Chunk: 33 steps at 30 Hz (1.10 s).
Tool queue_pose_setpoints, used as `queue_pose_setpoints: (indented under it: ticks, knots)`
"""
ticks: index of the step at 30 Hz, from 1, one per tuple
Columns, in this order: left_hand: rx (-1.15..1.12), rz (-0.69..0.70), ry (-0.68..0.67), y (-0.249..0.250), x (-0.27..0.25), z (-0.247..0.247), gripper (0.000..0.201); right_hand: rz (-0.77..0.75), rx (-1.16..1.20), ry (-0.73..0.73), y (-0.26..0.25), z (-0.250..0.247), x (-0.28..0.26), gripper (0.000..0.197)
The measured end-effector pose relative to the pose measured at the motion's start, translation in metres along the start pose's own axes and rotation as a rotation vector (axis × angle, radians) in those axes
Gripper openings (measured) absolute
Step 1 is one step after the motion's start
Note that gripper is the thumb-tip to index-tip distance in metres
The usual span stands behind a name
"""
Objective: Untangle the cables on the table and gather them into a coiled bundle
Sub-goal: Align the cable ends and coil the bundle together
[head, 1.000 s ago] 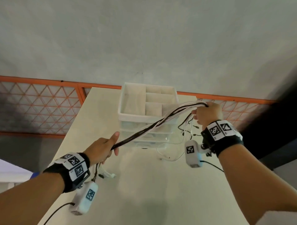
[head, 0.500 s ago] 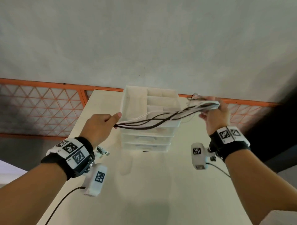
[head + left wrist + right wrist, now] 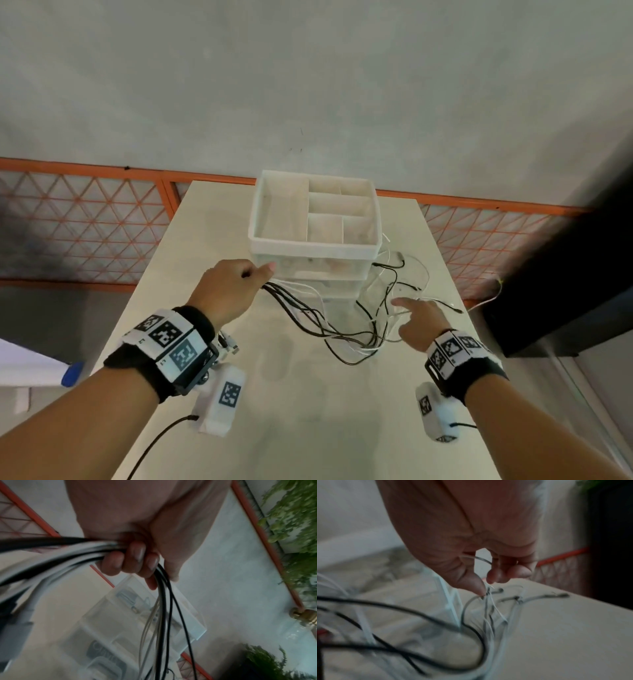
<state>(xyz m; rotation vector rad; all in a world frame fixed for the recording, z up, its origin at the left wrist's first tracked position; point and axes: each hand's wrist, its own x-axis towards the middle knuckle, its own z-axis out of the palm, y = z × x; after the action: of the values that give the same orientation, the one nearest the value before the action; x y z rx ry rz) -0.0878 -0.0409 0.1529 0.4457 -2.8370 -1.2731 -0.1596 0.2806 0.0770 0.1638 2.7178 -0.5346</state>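
A bunch of thin black and white cables [image 3: 329, 325] sags from my left hand [image 3: 253, 274] to the table [image 3: 308, 418] and lies in loose loops there. In the left wrist view my left hand [image 3: 133, 562] has its fingers curled round the cables [image 3: 164, 608]. My right hand [image 3: 407, 308] is low over the loops on the right. In the blurred right wrist view my right hand [image 3: 485, 586] pinches a few thin strands [image 3: 489, 615] between thumb tip and fingertips. Several cable ends [image 3: 400, 263] lie splayed past it.
A white plastic drawer unit with an open divided tray [image 3: 308, 245] stands at the table's far middle, just behind the cables. An orange lattice fence [image 3: 85, 222] runs beyond the table. A dark block [image 3: 565, 291] stands off the right edge.
Both hands have come down from above the drawer unit. The cables, stretched in the air between them before, now sag and loop on the table. My right hand has dropped the most.
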Motion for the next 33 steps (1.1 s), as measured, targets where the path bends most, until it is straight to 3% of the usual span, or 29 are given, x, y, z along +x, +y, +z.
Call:
queue_pose_setpoints:
  ticks: [6,8,11,13,14,16,18,22,24,26,29,31,33]
  knots:
    - [-0.036,0.138,-0.164,0.025,0.000,-0.002,0.041,-0.141,-0.010,0.113,-0.061,-0.050,-0.032,0.048]
    - [-0.021,0.173,-0.181,0.032,-0.002,-0.005,0.036,-0.279,0.062,0.151,-0.079,-0.060,-0.045,0.040]
    - [-0.019,0.233,-0.216,0.040,-0.006,-0.006,0.032,-0.558,0.375,0.062,-0.108,-0.066,-0.071,0.060]
    - [-0.076,0.299,-0.232,0.047,-0.010,-0.006,0.027,-0.680,0.368,-0.103,-0.128,-0.056,-0.083,0.083]
    - [-0.140,0.323,-0.244,0.050,-0.011,-0.006,0.023,-0.714,0.334,-0.161,-0.135,-0.046,-0.086,0.084]
    - [-0.288,0.311,-0.275,0.050,-0.014,-0.007,0.017,-0.735,0.357,-0.118,-0.144,-0.027,-0.084,0.056]
    - [-0.366,0.254,-0.310,0.037,-0.016,-0.006,0.016,-0.671,0.492,0.036,-0.146,-0.019,-0.078,0.027]
    - [-0.213,0.128,-0.283,-0.006,-0.026,0.008,0.014,-0.536,0.779,0.214,-0.141,-0.021,-0.070,0.020]
    - [-0.215,0.068,-0.276,-0.015,-0.031,0.014,0.019,-0.519,0.710,0.203,-0.136,-0.023,-0.069,0.017]
    - [-0.169,0.061,-0.261,-0.013,-0.031,0.012,0.019,-0.559,0.446,0.133,-0.133,-0.027,-0.072,0.019]
    - [0.077,0.181,-0.304,-0.001,-0.023,0.004,0.020,-0.647,0.155,-0.003,-0.141,-0.038,-0.083,0.050]
    - [0.202,0.261,-0.326,0.010,-0.019,0.002,0.016,-0.702,0.113,-0.060,-0.151,-0.042,-0.089,0.056]
    - [0.243,0.301,-0.310,0.020,-0.016,-0.005,0.017,-0.709,0.182,-0.086,-0.156,-0.041,-0.093,0.048]
